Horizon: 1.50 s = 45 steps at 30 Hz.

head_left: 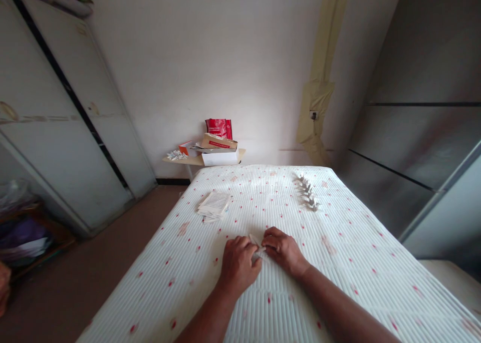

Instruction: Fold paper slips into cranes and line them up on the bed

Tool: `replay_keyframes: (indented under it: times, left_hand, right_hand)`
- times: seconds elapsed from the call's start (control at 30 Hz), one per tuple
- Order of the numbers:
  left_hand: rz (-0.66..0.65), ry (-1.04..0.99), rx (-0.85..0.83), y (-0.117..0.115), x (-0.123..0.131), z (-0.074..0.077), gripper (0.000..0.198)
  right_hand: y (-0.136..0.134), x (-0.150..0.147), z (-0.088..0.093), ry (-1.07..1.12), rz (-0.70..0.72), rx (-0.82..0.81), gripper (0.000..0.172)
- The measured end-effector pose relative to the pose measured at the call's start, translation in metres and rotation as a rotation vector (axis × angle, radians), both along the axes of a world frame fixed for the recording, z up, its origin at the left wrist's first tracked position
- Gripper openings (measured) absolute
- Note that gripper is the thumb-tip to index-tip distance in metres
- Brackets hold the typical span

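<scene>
Between my two hands, low over the middle of the covered table, is a small piece of folded paper (260,252). My left hand (240,263) grips its left side, with thumb and fingers pressed together. From the right, my right hand (282,248) pinches the other side with bent fingers. Much of the paper is hidden behind the fingers, so its exact shape does not show. Beyond my left hand lies a loose stack of printed paper sheets (215,205). A row of several small folded paper figures (307,192) stands at the far right.
A white ribbed cover with red spots (270,303) spreads over the table. Behind it, a small side table (193,160) bears boxes, a red bag (220,127) and a white pile (176,154). Cabinets (63,102) stand left; a grey panelled surface (421,132) rises right.
</scene>
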<state>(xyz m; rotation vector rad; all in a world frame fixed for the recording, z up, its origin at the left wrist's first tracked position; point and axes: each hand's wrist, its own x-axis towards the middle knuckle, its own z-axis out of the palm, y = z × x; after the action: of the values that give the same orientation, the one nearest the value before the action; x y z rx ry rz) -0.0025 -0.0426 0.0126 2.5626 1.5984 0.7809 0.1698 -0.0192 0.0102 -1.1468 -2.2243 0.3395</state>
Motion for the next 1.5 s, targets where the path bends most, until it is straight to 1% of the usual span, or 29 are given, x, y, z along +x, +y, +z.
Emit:
replay_keyframes:
  times: [0.1,0.23,0.33,0.47,0.57,0.7,0.8,0.87,1.0,1.1,1.17,1.27,1.37,1.5]
  left_hand:
    - [0.004,0.009,0.014,0.002,0.0,-0.002,0.004]
    - [-0.002,0.013,0.044,0.005,-0.002,-0.005,0.012]
    - [-0.029,0.017,0.067,0.007,-0.003,-0.007,0.014]
    - [-0.055,-0.021,0.073,0.009,-0.004,-0.009,0.017]
    - [-0.097,-0.103,0.066,0.012,-0.005,-0.013,0.021]
    - [-0.145,-0.202,0.042,0.017,-0.007,-0.019,0.028]
    - [-0.157,-0.216,0.025,0.02,-0.009,-0.022,0.028]
    - [-0.158,-0.202,0.026,0.02,-0.01,-0.02,0.028]
    - [-0.178,-0.14,0.062,0.009,-0.01,-0.009,0.031]
    - [-0.15,-0.12,0.108,-0.002,-0.008,-0.001,0.025]
    - [-0.137,-0.104,0.139,-0.007,-0.007,0.0,0.018]
    - [-0.105,-0.08,0.144,-0.007,-0.008,-0.003,0.02]
    - [-0.074,-0.073,0.115,-0.002,-0.012,-0.008,0.022]
    - [-0.033,-0.046,0.071,0.002,-0.016,-0.01,0.023]
  right_hand:
    - [-0.003,-0.001,0.0,0.019,0.039,0.049,0.016]
    - [-0.006,-0.002,0.001,0.003,0.096,0.052,0.012]
    - [-0.007,-0.001,0.002,0.003,0.087,0.026,0.017]
    - [-0.006,0.001,0.002,0.051,0.056,-0.003,0.03]
    - [-0.006,0.003,0.002,0.052,0.089,-0.004,0.035]
    - [-0.005,0.006,0.003,-0.004,0.143,0.017,0.037]
    - [-0.005,0.006,0.006,-0.065,0.163,0.018,0.033]
    - [-0.005,0.006,0.007,-0.089,0.168,0.013,0.027]
    - [-0.004,0.005,0.006,-0.097,0.149,0.007,0.021]
    - [-0.003,0.005,0.004,-0.093,0.145,0.011,0.015]
    - [-0.003,0.005,0.003,-0.084,0.144,0.012,0.013]
    - [-0.005,0.005,0.006,-0.064,0.142,-0.001,0.015]
    - [-0.006,0.004,0.008,-0.058,0.133,-0.001,0.015]
    - [-0.006,0.003,0.006,-0.085,0.133,0.024,0.013]
